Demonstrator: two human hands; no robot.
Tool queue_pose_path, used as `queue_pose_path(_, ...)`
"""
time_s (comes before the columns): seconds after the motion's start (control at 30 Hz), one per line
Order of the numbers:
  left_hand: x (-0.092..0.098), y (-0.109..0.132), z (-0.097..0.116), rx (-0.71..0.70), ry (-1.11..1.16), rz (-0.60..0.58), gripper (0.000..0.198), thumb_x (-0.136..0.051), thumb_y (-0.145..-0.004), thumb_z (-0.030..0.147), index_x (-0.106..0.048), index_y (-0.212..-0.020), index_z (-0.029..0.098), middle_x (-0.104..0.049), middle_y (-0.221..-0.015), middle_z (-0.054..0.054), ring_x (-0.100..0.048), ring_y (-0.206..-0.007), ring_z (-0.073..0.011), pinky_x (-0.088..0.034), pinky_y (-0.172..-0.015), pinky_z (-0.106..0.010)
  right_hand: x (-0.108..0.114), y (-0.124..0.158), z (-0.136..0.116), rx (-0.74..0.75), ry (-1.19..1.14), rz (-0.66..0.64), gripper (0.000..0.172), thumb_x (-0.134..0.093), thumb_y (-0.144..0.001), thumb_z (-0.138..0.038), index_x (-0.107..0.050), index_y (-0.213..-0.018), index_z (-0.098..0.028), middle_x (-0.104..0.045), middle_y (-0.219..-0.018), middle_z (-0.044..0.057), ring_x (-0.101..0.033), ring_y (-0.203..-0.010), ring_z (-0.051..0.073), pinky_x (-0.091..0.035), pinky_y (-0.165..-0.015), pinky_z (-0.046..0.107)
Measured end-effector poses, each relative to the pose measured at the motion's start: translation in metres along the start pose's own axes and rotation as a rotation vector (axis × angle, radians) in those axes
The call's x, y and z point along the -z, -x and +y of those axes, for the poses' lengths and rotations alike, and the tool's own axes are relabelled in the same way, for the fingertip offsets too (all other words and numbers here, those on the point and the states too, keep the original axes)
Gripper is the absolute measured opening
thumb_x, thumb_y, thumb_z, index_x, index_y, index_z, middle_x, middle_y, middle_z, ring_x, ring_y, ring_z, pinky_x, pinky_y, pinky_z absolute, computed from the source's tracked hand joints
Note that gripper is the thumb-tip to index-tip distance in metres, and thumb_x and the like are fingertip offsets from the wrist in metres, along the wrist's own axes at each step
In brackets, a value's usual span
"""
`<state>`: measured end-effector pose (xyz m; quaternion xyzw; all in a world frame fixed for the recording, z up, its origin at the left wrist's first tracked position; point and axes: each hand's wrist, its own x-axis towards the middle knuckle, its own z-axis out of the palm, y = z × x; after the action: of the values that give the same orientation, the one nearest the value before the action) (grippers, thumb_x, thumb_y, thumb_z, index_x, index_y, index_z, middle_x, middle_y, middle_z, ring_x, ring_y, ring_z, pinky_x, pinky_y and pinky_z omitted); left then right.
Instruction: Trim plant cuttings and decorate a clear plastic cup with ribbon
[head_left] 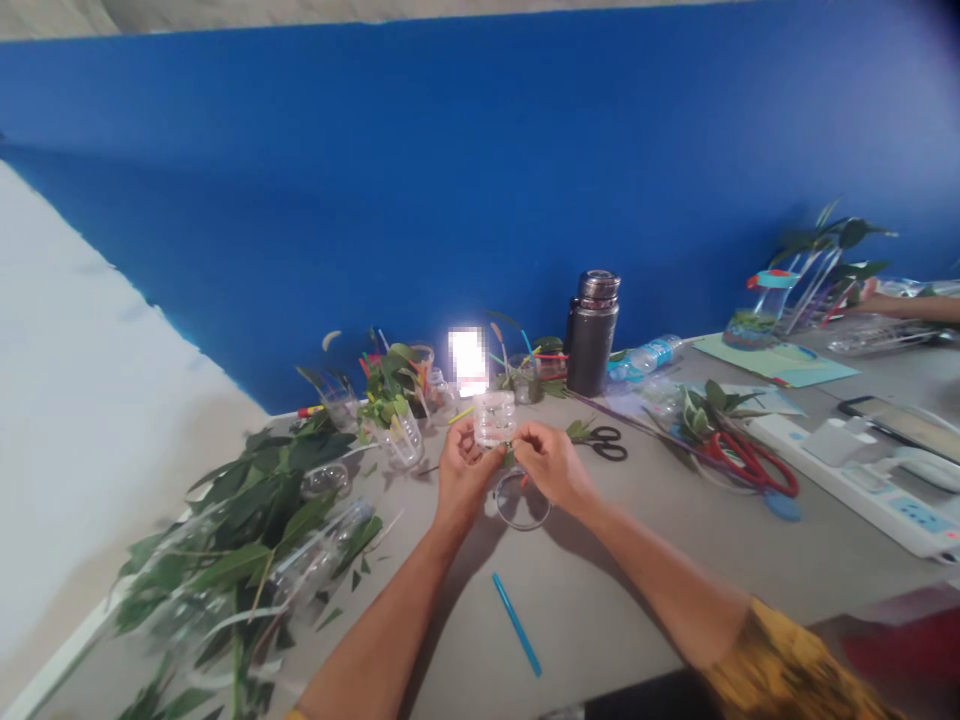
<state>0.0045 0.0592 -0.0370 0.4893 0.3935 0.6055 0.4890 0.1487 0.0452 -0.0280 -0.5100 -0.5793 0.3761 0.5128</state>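
My left hand (466, 470) and my right hand (549, 460) meet above the middle of the grey table. Between them is a small clear ridged plastic piece (495, 418), held upright, with my left fingers around its lower left side. My right fingers are pinched together at its lower right corner, near a bit of green leaf. Just below the hands stands a clear round container (523, 502) with a pale rim. A blue straw (516, 625) lies nearer to me on the table.
Leafy branches (247, 520) and plastic scraps cover the left side. Behind the hands are plant-filled cups (401, 440), a bright screen (469, 362) and a dark thermos (592, 335). Black scissors (609, 443), red scissors (750, 465) and a power strip (855, 490) lie right. Another person's arm (915, 307) shows far right.
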Motion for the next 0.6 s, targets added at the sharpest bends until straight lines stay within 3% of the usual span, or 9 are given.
queue_pose_path(0.23, 0.002, 0.000, 0.001, 0.078, 0.033, -0.027, 0.065, -0.090, -0.063, 0.039, -0.063, -0.117, 0.014, -0.079, -0.103, -0.013, -0.075, -0.090, -0.0247, -0.056, -0.086, -0.038, 0.000, -0.006, 0.013, -0.070, -0.136, -0.054, 0.016, -0.053, -0.072, -0.036, -0.058, -0.068, -0.021, -0.048, -0.056, -0.005, -0.047, -0.050, 0.012, -0.046, -0.043, 0.023)
queue_pose_path(0.4, 0.004, -0.001, 0.002, 0.099, 0.068, -0.042, 0.064, -0.091, -0.062, 0.037, -0.067, -0.116, 0.014, -0.079, -0.098, -0.011, -0.075, -0.084, -0.0231, -0.056, -0.082, -0.036, 0.001, -0.007, 0.018, -0.042, -0.170, -0.099, 0.014, -0.052, -0.074, -0.033, -0.057, -0.069, -0.021, -0.048, -0.057, -0.005, -0.048, -0.051, 0.013, -0.047, -0.046, 0.023)
queue_pose_path(0.5, 0.004, -0.002, 0.000, 0.130, 0.100, -0.040, 0.062, -0.092, -0.062, 0.038, -0.068, -0.115, 0.015, -0.080, -0.093, -0.010, -0.074, -0.078, -0.0220, -0.056, -0.078, -0.034, 0.001, -0.005, 0.014, -0.025, -0.049, -0.084, 0.013, -0.051, -0.078, -0.031, -0.057, -0.072, -0.022, -0.048, -0.057, -0.005, -0.049, -0.050, 0.013, -0.043, -0.048, 0.023)
queue_pose_path(0.6, 0.003, -0.003, -0.002, 0.140, 0.116, -0.021, 0.060, -0.092, -0.061, 0.037, -0.069, -0.112, 0.015, -0.080, -0.092, -0.009, -0.074, -0.076, -0.0213, -0.055, -0.076, -0.034, 0.003, -0.003, 0.008, 0.053, 0.237, -0.012, 0.009, -0.053, -0.083, -0.025, -0.058, -0.076, -0.022, -0.054, -0.059, -0.004, -0.053, -0.055, 0.013, -0.039, -0.055, 0.023)
